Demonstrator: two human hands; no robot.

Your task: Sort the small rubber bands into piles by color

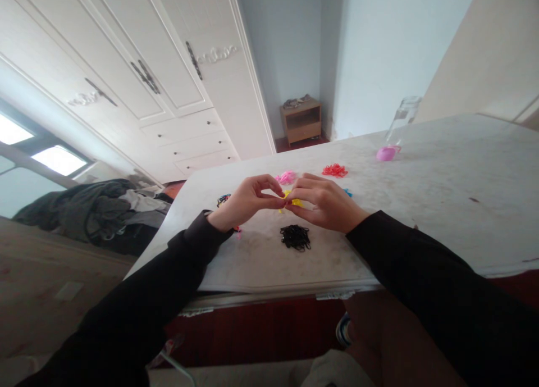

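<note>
My left hand [252, 199] and my right hand [322, 201] meet fingertip to fingertip above the table, each closed in a pinch. What lies between the fingertips is too small to make out. Just behind and below them is a pile of yellow rubber bands [296, 202], partly covered by my fingers. Nearer to me sits a black pile of rubber bands [295, 237]. Beyond the hands are a pink pile [286, 177] and a red pile [335, 170]. A blue pile [347, 192] shows past my right hand, and a mixed-colour pile [223, 199] is mostly hidden by my left.
The white tabletop [442, 207] has its front edge close to my body. At its far right stands a clear glass bottle [402, 120] beside a pink rounded object [386, 153]. Dark clothes [92, 213] are heaped left of the table, below a white wardrobe [168, 95].
</note>
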